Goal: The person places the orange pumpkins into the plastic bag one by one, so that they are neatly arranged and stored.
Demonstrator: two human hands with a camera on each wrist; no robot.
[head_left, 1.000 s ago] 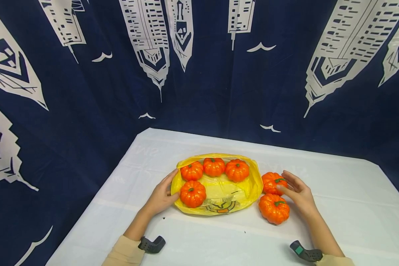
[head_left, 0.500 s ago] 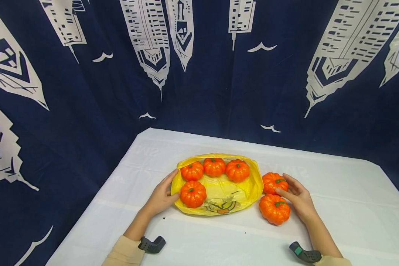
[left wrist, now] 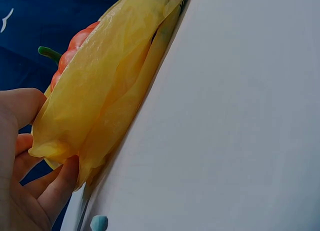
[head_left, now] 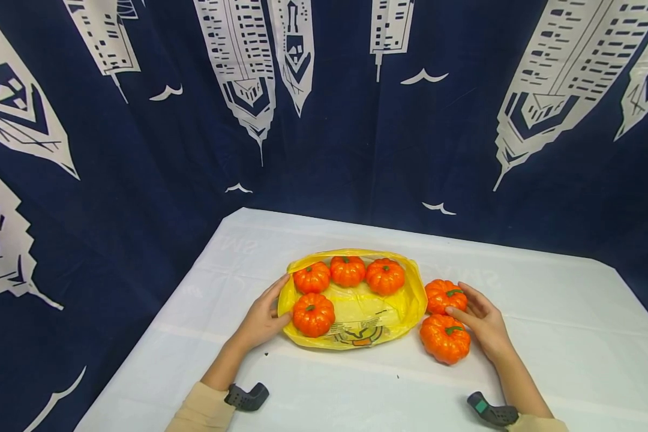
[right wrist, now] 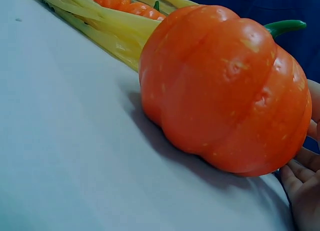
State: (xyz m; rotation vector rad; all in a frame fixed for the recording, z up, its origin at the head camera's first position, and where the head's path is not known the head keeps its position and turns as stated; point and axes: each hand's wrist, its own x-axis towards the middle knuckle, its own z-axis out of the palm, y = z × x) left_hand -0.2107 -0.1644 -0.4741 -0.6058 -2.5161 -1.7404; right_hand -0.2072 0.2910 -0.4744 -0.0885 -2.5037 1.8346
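Left hand [head_left: 263, 318] pinching yellow bag [head_left: 359, 306] at its 9 o'clock, right hand [head_left: 487, 324] curled round far pumpkin [head_left: 441, 295] at bag's 3, near pumpkin [head_left: 444, 341] crowding its 6.

This looks like a small screened-off filming spot, though whether it belongs to a home, a lab or an office cannot be told, since a navy curtain [head_left: 335, 174] hangs behind the white-covered table [head_left: 572, 336] and along its left side, hiding the room. White towers [head_left: 234, 36] with their tips pointing down and white birds [head_left: 423, 75] are printed on the curtain behind the table, like a city skyline hung upside down. Over the near part of the table, dark wrist-worn devices [head_left: 243, 398] fit a recording set-up.
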